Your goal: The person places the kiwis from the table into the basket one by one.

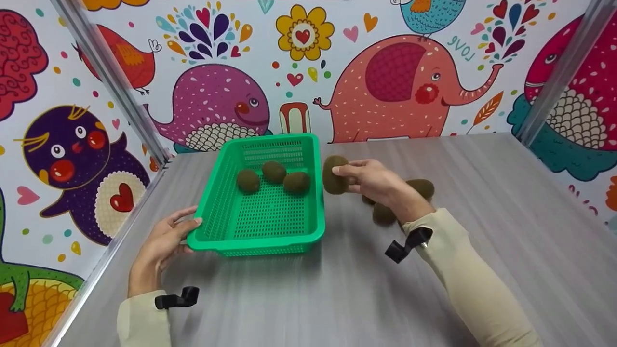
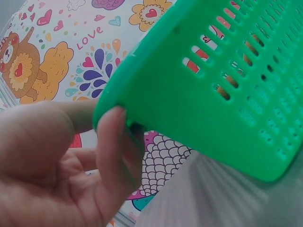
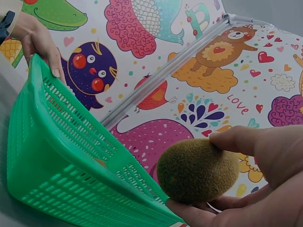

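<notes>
A green plastic basket [image 1: 270,243] with slotted walls stands on the table, with three kiwis [image 1: 274,172] lying loose toward its far end. My left hand [image 1: 164,241] grips the basket's rim at the near left corner; in the left wrist view the thumb and fingers pinch that rim [image 2: 113,85]. My right hand [image 1: 376,180] holds another kiwi [image 1: 335,176] between thumb and fingers, just outside the basket's right edge. The right wrist view shows this kiwi [image 3: 198,171] close up, in front of the basket wall. More kiwis [image 1: 384,214] lie on the table, partly hidden beneath my right wrist.
The grey table [image 1: 337,299] is bounded by printed cartoon panels [image 1: 299,77] at the back and sides. Metal posts [image 1: 113,82] stand at the corners. Each sleeve carries a black wrist mount [image 1: 409,245].
</notes>
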The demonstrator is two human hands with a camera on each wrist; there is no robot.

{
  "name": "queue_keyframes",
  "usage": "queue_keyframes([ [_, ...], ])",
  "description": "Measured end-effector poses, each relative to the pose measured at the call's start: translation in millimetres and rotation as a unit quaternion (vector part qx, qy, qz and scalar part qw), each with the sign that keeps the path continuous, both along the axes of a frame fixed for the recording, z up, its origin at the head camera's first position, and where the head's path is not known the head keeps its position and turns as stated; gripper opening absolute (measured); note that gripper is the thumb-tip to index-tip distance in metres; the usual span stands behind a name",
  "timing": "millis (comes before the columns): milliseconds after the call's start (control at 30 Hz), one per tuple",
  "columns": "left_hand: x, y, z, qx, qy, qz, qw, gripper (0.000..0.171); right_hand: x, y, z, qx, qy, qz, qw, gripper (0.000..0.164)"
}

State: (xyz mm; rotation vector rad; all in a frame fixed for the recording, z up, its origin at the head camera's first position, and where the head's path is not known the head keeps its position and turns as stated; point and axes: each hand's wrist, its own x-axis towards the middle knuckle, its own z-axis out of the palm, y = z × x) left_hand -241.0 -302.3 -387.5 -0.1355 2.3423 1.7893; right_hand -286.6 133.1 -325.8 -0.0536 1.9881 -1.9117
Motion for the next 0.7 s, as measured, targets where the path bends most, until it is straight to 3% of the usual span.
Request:
queue_keyframes([
  [300,-0.1,-1,-0.6,0.009,0.001,0.000,1.0000,0.065,-6.0,-18,1.8,-0.040,-0.012,0.026,0.999,0.052],
  [700,-0.4,1,-1.0,0.004,-0.001,0.002,1.0000,0.065,-16.2,-34,3.7,-0.033,-0.025,-0.013,0.999,0.057],
])
